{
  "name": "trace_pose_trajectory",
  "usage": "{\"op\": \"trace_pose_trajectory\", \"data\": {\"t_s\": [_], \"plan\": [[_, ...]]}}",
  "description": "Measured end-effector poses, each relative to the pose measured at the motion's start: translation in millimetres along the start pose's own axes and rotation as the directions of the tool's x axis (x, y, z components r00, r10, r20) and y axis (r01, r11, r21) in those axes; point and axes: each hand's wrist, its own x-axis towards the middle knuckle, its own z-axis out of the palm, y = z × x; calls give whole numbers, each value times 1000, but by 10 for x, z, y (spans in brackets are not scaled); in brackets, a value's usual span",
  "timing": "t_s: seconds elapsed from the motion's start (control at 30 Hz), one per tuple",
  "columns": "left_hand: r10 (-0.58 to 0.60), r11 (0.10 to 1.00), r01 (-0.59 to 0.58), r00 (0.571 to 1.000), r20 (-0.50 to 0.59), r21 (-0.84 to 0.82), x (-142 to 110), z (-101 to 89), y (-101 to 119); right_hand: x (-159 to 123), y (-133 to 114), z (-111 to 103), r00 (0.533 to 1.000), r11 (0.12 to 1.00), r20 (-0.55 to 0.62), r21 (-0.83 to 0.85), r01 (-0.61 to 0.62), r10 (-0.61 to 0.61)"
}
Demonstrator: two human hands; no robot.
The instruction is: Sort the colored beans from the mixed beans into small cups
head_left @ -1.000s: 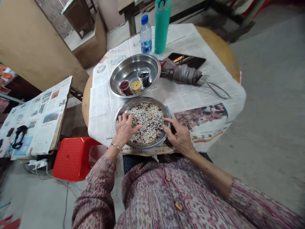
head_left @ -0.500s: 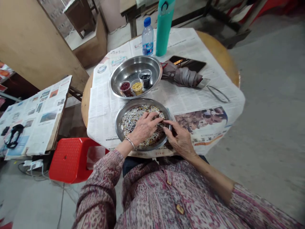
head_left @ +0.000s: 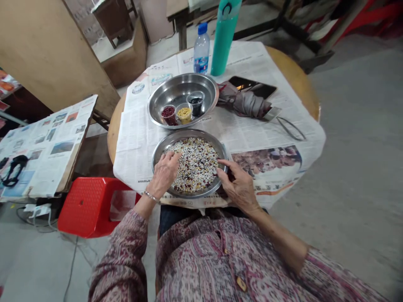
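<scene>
A shallow round metal tray (head_left: 156, 147) in front of me holds a spread mix of white, yellow, dark red and black beans or grains (head_left: 197, 163). My left hand (head_left: 166, 171) is over the tray's left side, fingertips at the edge of the mix, fingers stretched and holding nothing I can see. At the right rim is my right hand (head_left: 237, 184), thumb and forefinger apart and reaching over the edge. Behind the tray, a deeper metal basin (head_left: 170, 93) contains clear cups of dark red beans (head_left: 168, 112), yellow beans (head_left: 184, 114) and black beans (head_left: 195, 102).
Newspaper (head_left: 132, 142) covers the round table. A water bottle (head_left: 201, 50) and a turquoise bottle (head_left: 225, 42) stand at the back. A folded umbrella (head_left: 248, 102) and a dark tablet (head_left: 261, 87) lie to the right. A red stool (head_left: 83, 205) is at the left, near a newspaper-covered side table (head_left: 47, 147).
My left hand has moved from the middle of the tray to its left side, uncovering a more evenly spread mix. My right hand stays at the right rim.
</scene>
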Motion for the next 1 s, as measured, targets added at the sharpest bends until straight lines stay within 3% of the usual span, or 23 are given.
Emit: {"op": "trace_pose_trajectory", "data": {"t_s": [0.1,0.17,0.23,0.3,0.43,0.57,0.67,0.77,0.87,0.93,1.0], "plan": [[-21,990,0,989,-144,-143,-256,18,-74,8,-39,-19,996,993,-42,-93,79,-83],[-31,970,-25,974,-224,-240,-372,51,-106,40,-107,-67,987,957,-37,-255,140,-154],[-1,956,-86,955,-296,-280,-445,91,-123,113,-196,-134,976,876,32,-435,209,-217],[24,949,-139,926,-377,-282,-488,133,-127,228,-282,-191,954,798,175,-522,301,-245],[-48,924,-157,858,-511,-349,-524,225,-128,498,-398,-137,870,745,468,-523,414,-155],[-72,915,-158,843,-534,-372,-533,306,-146,638,-469,185,823,744,567,-561,363,25],[-83,914,-144,849,-521,-380,-542,340,-155,668,-529,461,796,844,606,-430,321,6],[-104,904,-133,853,-511,-406,-551,334,-143,681,-602,649,773,964,634,-183,192,-34],[-148,886,-111,852,-502,-450,-555,297,-117,651,-664,763,745,993,658,25,120,-107],[-187,875,-90,843,-504,-476,-555,274,-102,609,-679,828,705,965,664,111,235,-249],[-218,868,-76,830,-514,-490,-554,263,-95,588,-671,893,618,888,668,146,437,-414]]}}
